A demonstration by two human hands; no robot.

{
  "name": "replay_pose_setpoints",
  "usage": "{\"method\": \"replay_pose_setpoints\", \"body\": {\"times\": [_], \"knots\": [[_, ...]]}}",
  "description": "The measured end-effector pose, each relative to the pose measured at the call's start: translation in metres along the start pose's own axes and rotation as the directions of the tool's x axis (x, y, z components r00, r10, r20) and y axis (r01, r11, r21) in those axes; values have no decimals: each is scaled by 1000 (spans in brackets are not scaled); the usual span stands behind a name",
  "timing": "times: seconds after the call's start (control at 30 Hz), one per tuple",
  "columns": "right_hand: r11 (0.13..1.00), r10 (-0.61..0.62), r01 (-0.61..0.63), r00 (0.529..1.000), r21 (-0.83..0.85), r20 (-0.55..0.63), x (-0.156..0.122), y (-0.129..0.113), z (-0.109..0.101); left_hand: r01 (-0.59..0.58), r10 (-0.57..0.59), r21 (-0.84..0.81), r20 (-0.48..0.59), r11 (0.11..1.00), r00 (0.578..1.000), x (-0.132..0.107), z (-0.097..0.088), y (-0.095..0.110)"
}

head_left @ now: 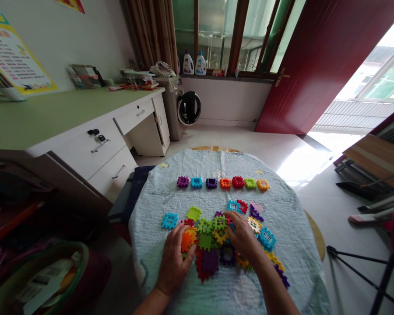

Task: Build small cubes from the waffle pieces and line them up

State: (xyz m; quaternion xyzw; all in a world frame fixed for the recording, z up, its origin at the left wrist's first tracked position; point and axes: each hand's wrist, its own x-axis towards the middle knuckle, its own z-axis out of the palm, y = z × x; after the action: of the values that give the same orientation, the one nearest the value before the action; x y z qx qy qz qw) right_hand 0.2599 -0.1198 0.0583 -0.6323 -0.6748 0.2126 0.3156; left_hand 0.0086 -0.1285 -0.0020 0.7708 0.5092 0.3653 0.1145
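When listed from near to far, first on the cloth [153, 251]: purple tile [210, 262], lying over a red tile [199, 271] at the near edge of the pile [205, 240]. Next, left hand [173, 259], loosely curved about orange tile [187, 241] at the pile's left side; thumb on one side, fingers on the other; cannot tell whether gripped or merely touched. Right hand [243, 236], palm down, fingers bent onto the pile's right half; fingertips partly lost among the tiles, so cannot tell of any grasp. Between and ahead of both hands, the pile itself: jumbled, overlapping, green and yellow at the middle, spread wider left to right than near to far; blue tile [170, 221] at its left end. Beyond, across a strip of cloth, the row [225, 183]: seven tiles, apart from the pile, long axis running left to right in front of both hands. Judged nearer to the row: right hand; nearer to orange tile: left hand. Farther off: desk [68, 107] at left, washer [173, 107], red door [298, 65] at right.
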Motion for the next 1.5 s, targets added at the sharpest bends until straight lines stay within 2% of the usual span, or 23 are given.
{"method": "replay_pose_setpoints", "body": {"times": [0.23, 0.33, 0.47, 0.57, 0.63, 0.7, 0.73, 0.77, 0.83, 0.9, 1.0, 1.07, 1.3, 1.37, 1.4, 1.47, 1.5], "knots": [[978, 40, -12, 991, -208, 128, 10, 0, 12, 63, -67, -71, -59, 995, 996, 2, -3, 0], [972, 26, 2, 993, -233, 118, 12, -3, 14, 98, -108, -117, -84, 988, 991, 2, -3, -1], [976, -53, 73, 993, -204, 102, 8, -15, 12, 138, -152, -139, -96, 981, 984, 3, -3, -3], [974, -89, 112, 988, -196, 122, 4, -23, 11, 128, -139, -101, -117, 987, 983, 4, -7, -1], [972, -82, 102, 992, -212, 101, 2, -23, 11, 74, -77, -33, -126, 997, 989, 5, -11, 4], [969, -60, 72, 997, -237, 59, 0, -19, 9, -33, 36, 48, -61, 998, 998, 7, -16, 14], [966, -47, 57, 998, -253, 43, 0, -16, 8, -101, 101, 75, 13, 992, 995, 9, -17, 20], [961, -36, 46, 999, -271, 41, 0, -13, 7, -170, 160, 87, 109, 982, 981, 11, -18, 25], [949, -10, 32, 997, -315, 71, 0, -8, 6, -266, 235, 71, 295, 961, 926, 19, -17, 35], [935, 24, 19, 993, -353, 116, 0, -5, 7, -287, 244, 52, 397, 957, 885, 27, -14, 42], [934, 47, 7, 989, -356, 142, 0, -4, 7, -274, 233, 48, 399, 961, 887, 37, -8, 47], [946, 33, 13, 990, -322, 136, 1, -5, 6, -304, 263, 52, 378, 951, 887, 41, -7, 48], [997, -23, 24, 1000, -74, 18, 3, -8, -1, -456, 403, 68, 367, 887, 839, 48, -10, 45], [999, -33, 33, 999, 12, 0, 2, -10, -3, -457, 413, 60, 336, 888, 846, 51, -11, 42], [998, -34, 34, 999, 50, -3, 1, -12, -4, -432, 396, 53, 313, 900, 863, 54, -12, 41], [993, -36, 37, 999, 116, -5, 0, -15, -7, -303, 295, 0, 236, 953, 926, 59, -14, 42], [989, -39, 41, 999, 144, -13, 0, -17, -8, -194, 202, -60, 192, 979, 960, 62, -15, 43]]}}
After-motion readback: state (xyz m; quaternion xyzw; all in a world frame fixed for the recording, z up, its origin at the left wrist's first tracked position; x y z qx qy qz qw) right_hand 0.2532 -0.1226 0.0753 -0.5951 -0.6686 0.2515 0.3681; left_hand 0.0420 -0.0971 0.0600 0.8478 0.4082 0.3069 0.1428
